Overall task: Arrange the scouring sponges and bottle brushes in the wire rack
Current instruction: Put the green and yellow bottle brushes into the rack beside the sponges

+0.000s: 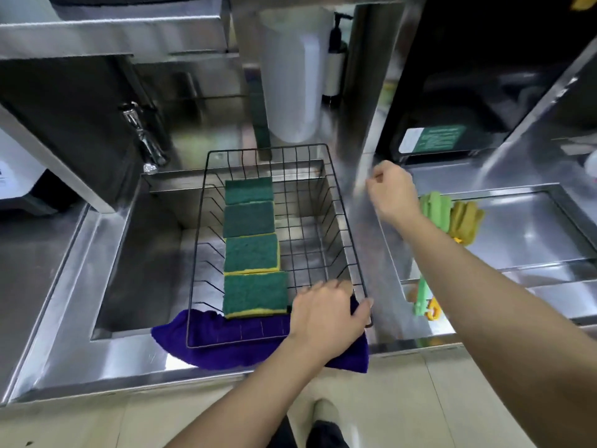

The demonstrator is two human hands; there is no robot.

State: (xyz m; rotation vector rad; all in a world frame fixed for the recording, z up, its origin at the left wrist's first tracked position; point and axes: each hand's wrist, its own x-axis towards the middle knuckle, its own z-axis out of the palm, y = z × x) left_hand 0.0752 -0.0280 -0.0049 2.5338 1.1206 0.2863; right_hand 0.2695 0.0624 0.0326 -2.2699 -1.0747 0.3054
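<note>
A black wire rack (347, 221) sits over the left sink, its near end on a purple cloth (219, 331). Several green-and-yellow scouring sponges (250, 247) lie in a row along the rack's left half. My left hand (326, 313) grips the rack's near right corner. My right hand (392, 189) hovers above the steel counter right of the rack, fingers loosely curled with nothing in them. Two bottle brushes, one green (434, 205) and one yellow (465, 221), lie across the right basin behind my right forearm; their handles (423, 302) poke out below it.
A chrome tap (143, 137) stands at the back left of the sink. A white jug (292, 76) and a pump bottle (336, 59) stand behind the rack. The right basin (533, 227) is shallow. The counter's front edge runs near my body.
</note>
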